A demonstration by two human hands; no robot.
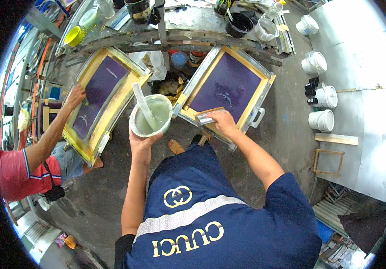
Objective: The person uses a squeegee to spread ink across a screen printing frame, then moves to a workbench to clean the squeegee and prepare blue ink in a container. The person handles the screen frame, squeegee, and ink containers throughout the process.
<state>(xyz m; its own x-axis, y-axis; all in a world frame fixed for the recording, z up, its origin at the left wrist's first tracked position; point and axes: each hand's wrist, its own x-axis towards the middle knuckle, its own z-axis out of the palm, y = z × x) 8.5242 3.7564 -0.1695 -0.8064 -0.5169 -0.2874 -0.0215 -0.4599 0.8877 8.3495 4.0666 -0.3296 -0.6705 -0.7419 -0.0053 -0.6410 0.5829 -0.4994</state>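
My left hand [141, 145] grips a white tub [135, 121] of pale greenish-white liquid, with a translucent white spatula [141, 101] standing tilted in it. My right hand [224, 123] is closed on a metal squeegee-like tool [206, 117] at the lower left corner of a screen frame [264, 92]. This frame has a dark purple mesh [224, 80] bordered by yellow, with pale marks on the mesh and a white handle at its lower right.
A co-worker [18, 172] in red reaches onto a second screen [103, 143] at left. A cluttered bench [179, 24] holds containers along the top. Several white buckets [321, 120] line the right, beside a pale board [368, 112]. A dark bin [166, 87] sits between the screens.
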